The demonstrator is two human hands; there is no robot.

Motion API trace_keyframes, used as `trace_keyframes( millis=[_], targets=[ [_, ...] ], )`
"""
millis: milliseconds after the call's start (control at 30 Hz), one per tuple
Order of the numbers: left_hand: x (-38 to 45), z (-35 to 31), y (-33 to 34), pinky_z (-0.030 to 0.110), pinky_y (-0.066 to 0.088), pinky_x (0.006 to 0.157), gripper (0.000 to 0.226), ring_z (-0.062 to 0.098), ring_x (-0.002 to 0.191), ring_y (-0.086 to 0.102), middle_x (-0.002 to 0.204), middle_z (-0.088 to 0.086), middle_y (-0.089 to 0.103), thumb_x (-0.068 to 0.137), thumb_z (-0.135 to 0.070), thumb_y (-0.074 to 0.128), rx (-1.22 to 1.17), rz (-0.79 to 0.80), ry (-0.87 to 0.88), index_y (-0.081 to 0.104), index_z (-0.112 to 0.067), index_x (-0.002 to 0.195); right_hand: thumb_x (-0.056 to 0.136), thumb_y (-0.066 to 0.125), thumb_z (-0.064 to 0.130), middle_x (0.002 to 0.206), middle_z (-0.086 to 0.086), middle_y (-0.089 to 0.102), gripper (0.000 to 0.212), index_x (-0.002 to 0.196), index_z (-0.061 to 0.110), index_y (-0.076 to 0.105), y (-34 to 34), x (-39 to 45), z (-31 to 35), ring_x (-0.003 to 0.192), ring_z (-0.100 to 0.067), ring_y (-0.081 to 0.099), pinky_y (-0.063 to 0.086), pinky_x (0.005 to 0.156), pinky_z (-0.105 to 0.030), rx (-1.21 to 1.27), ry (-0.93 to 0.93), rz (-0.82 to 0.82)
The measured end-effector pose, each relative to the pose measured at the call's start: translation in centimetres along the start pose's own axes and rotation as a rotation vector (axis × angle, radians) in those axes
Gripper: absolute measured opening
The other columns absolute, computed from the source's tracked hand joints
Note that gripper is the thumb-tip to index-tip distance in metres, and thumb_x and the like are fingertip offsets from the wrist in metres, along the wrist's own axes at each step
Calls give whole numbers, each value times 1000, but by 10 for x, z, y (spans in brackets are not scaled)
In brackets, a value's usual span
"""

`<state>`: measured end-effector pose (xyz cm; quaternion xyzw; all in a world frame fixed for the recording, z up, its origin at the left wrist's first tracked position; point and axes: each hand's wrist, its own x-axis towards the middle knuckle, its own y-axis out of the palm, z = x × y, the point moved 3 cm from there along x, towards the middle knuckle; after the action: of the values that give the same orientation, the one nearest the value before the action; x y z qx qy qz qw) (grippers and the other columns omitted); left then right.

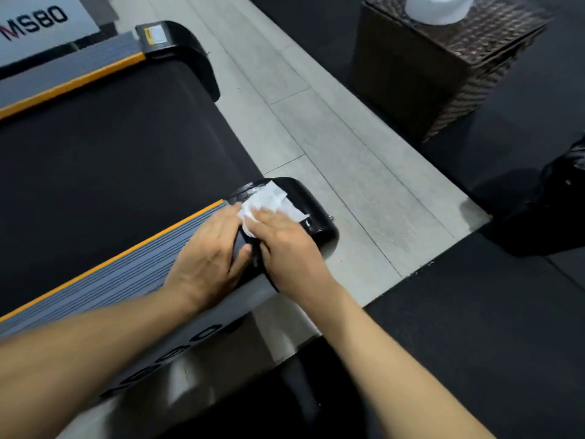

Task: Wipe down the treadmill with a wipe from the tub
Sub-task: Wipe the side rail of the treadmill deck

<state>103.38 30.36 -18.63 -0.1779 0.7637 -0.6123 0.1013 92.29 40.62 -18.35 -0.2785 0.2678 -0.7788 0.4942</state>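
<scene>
We look down at the rear end of the treadmill, its black belt running between two grey side rails edged in orange. Both of our hands are close together at the glossy black end cap on the near rail. Our right hand lies flat, fingers straight, pressing the white wipe against the top of that cap; the wipe is crumpled and spreads out past the fingertips toward the belt's corner. Our left hand rests just beside it on the ribbed grey rail, fingers extended, its fingertips touching the wipe's near edge and its thumb almost meeting the right hand. Neither hand is curled round anything.

A matching black cap ends the far rail. Beyond the treadmill, a pale plank floor runs diagonally, bordered by dark matting. On that matting stands a brown wicker box, well apart from our hands, with a white tub on top, cut off by the frame's edge.
</scene>
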Motion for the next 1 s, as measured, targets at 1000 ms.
trace_keyframes(
  millis=[1000],
  targets=[
    [-3,9,15,49,22,125,56,24,154,23,164,5,32,107,-34,21,-32,1,14,38,-12,156,103,43,-6,146,-11,54,40,137,5,61,55,-73,-27,142,-27,45,38,116,-49,-9,-173,-519]
  ],
)
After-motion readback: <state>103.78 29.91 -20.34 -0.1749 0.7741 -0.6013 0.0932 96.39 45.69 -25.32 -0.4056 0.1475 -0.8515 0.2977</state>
